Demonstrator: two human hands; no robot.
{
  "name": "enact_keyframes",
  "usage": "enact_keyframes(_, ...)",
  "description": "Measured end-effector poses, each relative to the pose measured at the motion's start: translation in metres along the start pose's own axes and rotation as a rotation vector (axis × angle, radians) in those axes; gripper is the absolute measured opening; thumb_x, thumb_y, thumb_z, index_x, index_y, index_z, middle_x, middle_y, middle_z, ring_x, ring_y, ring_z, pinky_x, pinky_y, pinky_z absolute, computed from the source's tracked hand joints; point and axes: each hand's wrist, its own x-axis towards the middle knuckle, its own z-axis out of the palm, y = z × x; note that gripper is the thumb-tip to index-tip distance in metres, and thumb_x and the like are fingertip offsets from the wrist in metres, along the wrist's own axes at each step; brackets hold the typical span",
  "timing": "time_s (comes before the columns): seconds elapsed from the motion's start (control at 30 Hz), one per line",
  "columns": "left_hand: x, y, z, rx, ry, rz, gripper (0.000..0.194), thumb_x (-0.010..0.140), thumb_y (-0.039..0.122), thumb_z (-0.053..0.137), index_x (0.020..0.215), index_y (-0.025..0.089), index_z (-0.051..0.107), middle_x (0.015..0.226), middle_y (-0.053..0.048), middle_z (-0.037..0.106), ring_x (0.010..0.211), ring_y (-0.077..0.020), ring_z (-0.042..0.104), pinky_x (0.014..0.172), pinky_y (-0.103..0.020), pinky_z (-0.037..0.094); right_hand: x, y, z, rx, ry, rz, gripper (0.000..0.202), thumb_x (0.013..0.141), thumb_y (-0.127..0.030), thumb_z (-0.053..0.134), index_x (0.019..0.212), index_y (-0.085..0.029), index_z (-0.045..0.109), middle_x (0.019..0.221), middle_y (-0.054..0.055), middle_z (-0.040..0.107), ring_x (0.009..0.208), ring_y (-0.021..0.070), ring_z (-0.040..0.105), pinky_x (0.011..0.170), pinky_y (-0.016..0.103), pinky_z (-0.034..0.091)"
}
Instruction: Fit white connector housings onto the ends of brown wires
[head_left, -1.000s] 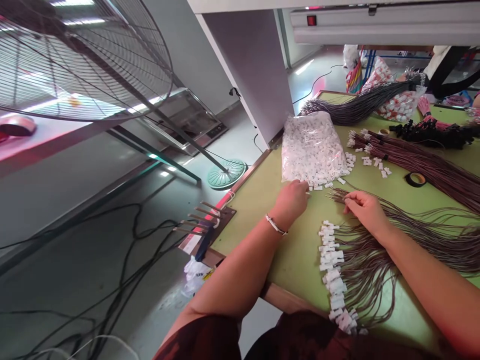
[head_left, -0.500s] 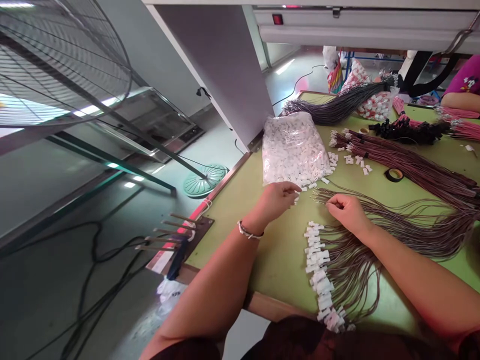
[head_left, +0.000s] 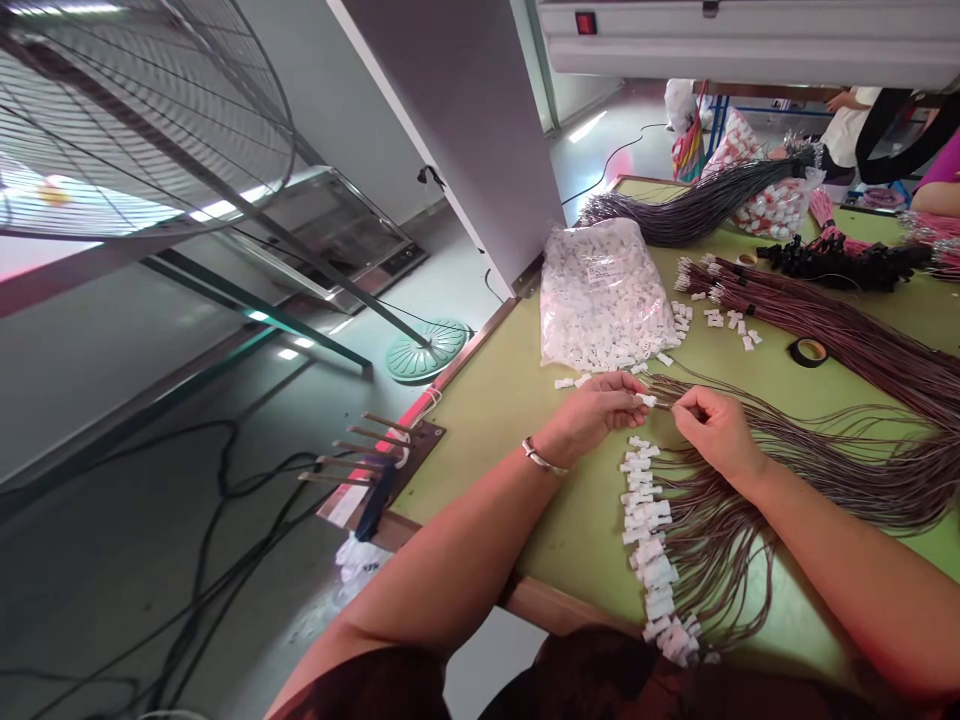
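Between thumb and fingers, my left hand (head_left: 600, 412) pinches a small white connector housing (head_left: 646, 400). Just to its right, my right hand (head_left: 712, 425) is closed on a thin brown wire (head_left: 664, 405), whose end meets the housing; whether it sits inside cannot be told. Loose brown wires (head_left: 832, 450) run rightward from under my right hand. Below my hands lies a column of white housings (head_left: 651, 540) with wires attached. Beyond my left hand rests a clear bag of white housings (head_left: 604, 300), with several loose ones spilled at its mouth.
A roll of black tape (head_left: 808, 351) and a brown wire bundle (head_left: 825, 340) lie at the right. Farther back are a dark wire bundle (head_left: 697, 215) and black parts (head_left: 847, 262). A pegged plate (head_left: 420, 460) stands at the table's left edge. Another person sits across the table.
My left hand has moved right, from beside the bag's mouth to my right hand, and now shows a white housing. The housing and a wire end have come together. The view has shifted slightly.
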Motion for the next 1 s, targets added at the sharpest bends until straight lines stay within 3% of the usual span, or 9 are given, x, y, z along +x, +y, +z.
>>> enact_keyframes(0.33, 0.001, -0.001, -0.001, 0.046, 0.003, -0.009, 0.021, 0.064, 0.016, 0.076, 0.081, 0.008, 0.067, 0.064, -0.004, 0.069, 0.051, -0.0078, 0.061, 0.052, -0.017, 0.049, -0.001, 0.001, -0.001, -0.074, 0.042, -0.084, 0.016, 0.076, -0.022, 0.052, 0.061, -0.018, 0.054, 0.051, -0.004, 0.047, 0.048, 0.0083, 0.041, 0.049, 0.02, 0.035)
enact_keyframes(0.57, 0.0, -0.009, 0.008, 0.319, 0.028, 0.149, 0.024, 0.064, 0.026, 0.078, 0.077, 0.009, 0.065, 0.056, -0.001, 0.065, 0.048, -0.0085, 0.059, 0.049, -0.019, 0.05, -0.002, 0.007, 0.001, -0.28, -0.058, -0.275, 0.014, 0.081, -0.017, 0.049, 0.071, -0.019, 0.058, 0.058, -0.002, 0.055, 0.053, 0.01, 0.048, 0.055, 0.022, 0.036)
enact_keyframes(0.77, 0.001, -0.011, 0.007, 0.37, -0.035, 0.144, 0.024, 0.067, 0.028, 0.076, 0.077, 0.01, 0.064, 0.058, 0.0, 0.063, 0.046, -0.0076, 0.058, 0.046, -0.019, 0.049, -0.002, 0.005, -0.002, -0.317, -0.123, -0.316, 0.014, 0.082, -0.016, 0.046, 0.073, -0.019, 0.057, 0.06, -0.001, 0.057, 0.054, 0.0109, 0.049, 0.057, 0.022, 0.037)
enact_keyframes(1.0, 0.003, -0.015, 0.008, 0.434, -0.01, 0.137, 0.016, 0.07, 0.022, 0.073, 0.075, 0.01, 0.064, 0.051, 0.001, 0.06, 0.044, -0.0085, 0.058, 0.044, -0.018, 0.048, -0.004, 0.009, 0.001, -0.37, -0.149, -0.275, 0.013, 0.08, -0.016, 0.046, 0.071, -0.019, 0.055, 0.059, 0.0, 0.057, 0.053, 0.0115, 0.049, 0.057, 0.023, 0.035)
